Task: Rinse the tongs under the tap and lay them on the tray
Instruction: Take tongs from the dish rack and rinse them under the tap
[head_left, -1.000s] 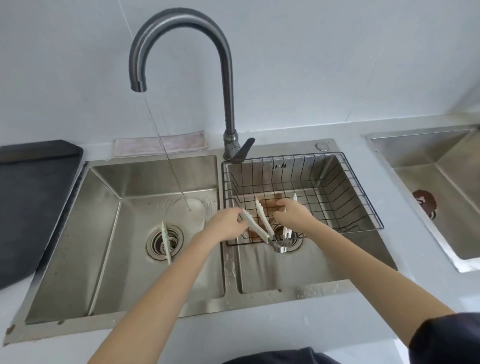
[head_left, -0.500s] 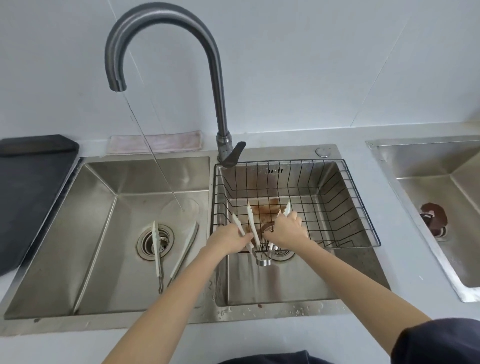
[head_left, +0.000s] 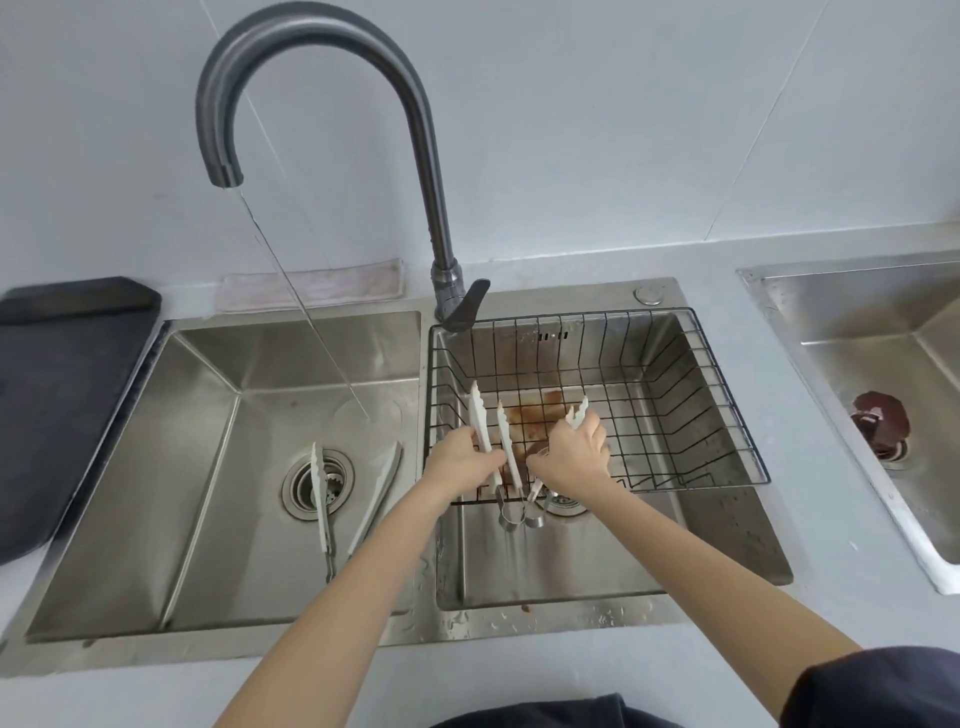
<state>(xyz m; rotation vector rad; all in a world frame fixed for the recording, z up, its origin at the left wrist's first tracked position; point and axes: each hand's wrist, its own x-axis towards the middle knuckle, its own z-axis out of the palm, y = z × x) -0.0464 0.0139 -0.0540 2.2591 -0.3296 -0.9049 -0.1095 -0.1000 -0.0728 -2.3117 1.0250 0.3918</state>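
Two white-tipped steel tongs are held upright over the black wire basket (head_left: 675, 395) in the right basin: one pair (head_left: 485, 441) clamped by the left hand (head_left: 460, 462), the other (head_left: 574, 418) by the right hand (head_left: 574, 457). A third pair (head_left: 353, 493) lies in the left basin, beside the thin water stream (head_left: 311, 322).

Over the right basin, the left hand (head_left: 464, 462) gripped one pair of white-tipped tongs (head_left: 491, 447) while the right hand (head_left: 571, 457) held a second pair (head_left: 577, 418), its tips poking out above the knuckles. Both sets stood inside the black wire basket (head_left: 675, 415). A third pair of tongs (head_left: 353, 499) lay splayed across the left basin's drain (head_left: 318, 483), where the tap (head_left: 311, 78) ran a thin stream. A dark tray (head_left: 62, 395), possibly a mat, sat at far left.
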